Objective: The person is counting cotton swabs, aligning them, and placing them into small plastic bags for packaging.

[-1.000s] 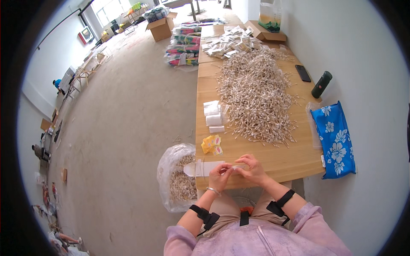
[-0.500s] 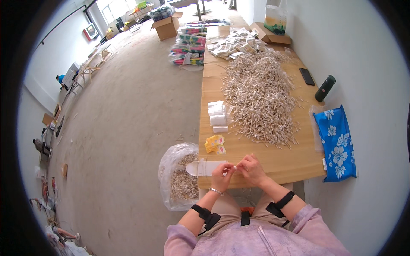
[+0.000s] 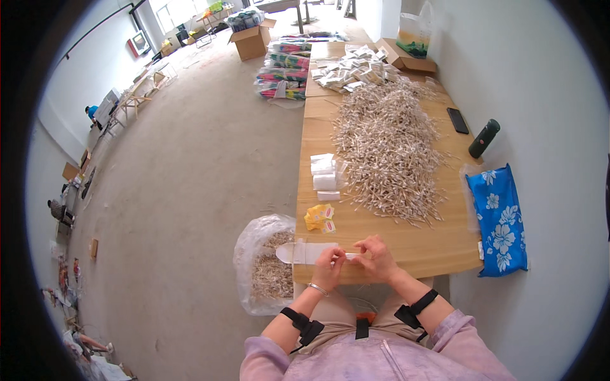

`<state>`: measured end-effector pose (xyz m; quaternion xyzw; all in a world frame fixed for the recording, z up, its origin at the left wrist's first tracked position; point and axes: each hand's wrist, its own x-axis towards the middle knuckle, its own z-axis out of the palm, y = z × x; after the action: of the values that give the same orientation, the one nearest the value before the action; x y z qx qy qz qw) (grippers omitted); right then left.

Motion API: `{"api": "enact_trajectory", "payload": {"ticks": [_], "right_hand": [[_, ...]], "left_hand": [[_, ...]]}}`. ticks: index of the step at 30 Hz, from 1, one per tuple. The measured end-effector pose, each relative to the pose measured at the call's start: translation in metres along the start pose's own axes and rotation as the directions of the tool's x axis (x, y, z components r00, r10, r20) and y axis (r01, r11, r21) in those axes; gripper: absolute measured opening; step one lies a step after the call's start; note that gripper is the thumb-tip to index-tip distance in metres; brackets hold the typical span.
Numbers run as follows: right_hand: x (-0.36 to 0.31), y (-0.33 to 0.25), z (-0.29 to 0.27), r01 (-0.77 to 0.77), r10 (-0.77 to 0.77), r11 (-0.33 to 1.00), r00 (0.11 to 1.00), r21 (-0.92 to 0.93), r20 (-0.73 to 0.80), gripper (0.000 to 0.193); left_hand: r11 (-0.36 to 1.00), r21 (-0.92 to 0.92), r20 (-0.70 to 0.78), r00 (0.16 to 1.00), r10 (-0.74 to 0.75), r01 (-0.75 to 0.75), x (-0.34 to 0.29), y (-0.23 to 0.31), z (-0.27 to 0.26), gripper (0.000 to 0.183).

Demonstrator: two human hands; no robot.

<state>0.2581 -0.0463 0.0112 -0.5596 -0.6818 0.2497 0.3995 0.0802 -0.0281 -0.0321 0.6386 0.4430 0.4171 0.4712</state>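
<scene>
At the near edge of the table, my left hand (image 3: pixel 327 268) and my right hand (image 3: pixel 377 259) are close together, fingertips pinched. Between them runs a short, thin white bundle that looks like cotton swabs (image 3: pixel 351 256); how many cannot be made out. Beside my left hand lies a flat white plastic piece with a rounded end (image 3: pixel 298 253), its tip reaching past the table's left edge. Farther up sit yellow-and-white printed cards (image 3: pixel 319 218) and stacks of clear-white small bags (image 3: pixel 324 176). A large heap of loose cotton swabs (image 3: pixel 387 152) covers the table's middle.
Filled small packets (image 3: pixel 356 68) are piled at the table's far end, near a cardboard box (image 3: pixel 406 58). Along the right lie a phone (image 3: pixel 457 120), a dark green bottle (image 3: pixel 484 138) and a blue flowered pack (image 3: pixel 500 222). A clear bag of swabs (image 3: pixel 270 273) stands at the left.
My fingertips have drawn slightly apart, and more of the white bundle shows between them. My right hand has shifted a little. The table items remain in place.
</scene>
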Motion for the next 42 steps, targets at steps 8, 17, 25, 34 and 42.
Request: {"api": "enact_trajectory", "payload": {"ticks": [8,17,25,34,42], "right_hand": [[-0.001,0.019,-0.003,0.029,-0.029,0.997,1.000,0.069,-0.007,0.010],[-0.004,0.023,0.002,-0.028,0.036,0.991,0.998,0.127,-0.059,0.015],[-0.009,0.037,0.012,-0.162,0.153,0.950,0.987,0.266,0.055,0.016],[-0.007,0.046,0.014,-0.348,0.295,0.777,0.938,0.525,0.184,0.011],[-0.009,0.044,0.012,-0.448,0.328,0.604,0.893,0.659,0.307,0.007]], "left_hand": [[0.978,0.121,0.039,0.985,0.167,-0.171,0.008,0.007,0.004,0.016],[0.999,0.024,-0.007,0.999,0.043,-0.043,0.011,0.010,0.013,0.011],[0.992,0.123,0.116,0.993,-0.002,-0.012,0.018,-0.002,0.009,0.015],[0.838,-0.351,0.300,0.898,-0.323,0.419,0.028,-0.020,0.008,0.008],[0.814,-0.368,0.337,0.881,-0.334,0.449,0.027,-0.019,0.005,0.009]]}}
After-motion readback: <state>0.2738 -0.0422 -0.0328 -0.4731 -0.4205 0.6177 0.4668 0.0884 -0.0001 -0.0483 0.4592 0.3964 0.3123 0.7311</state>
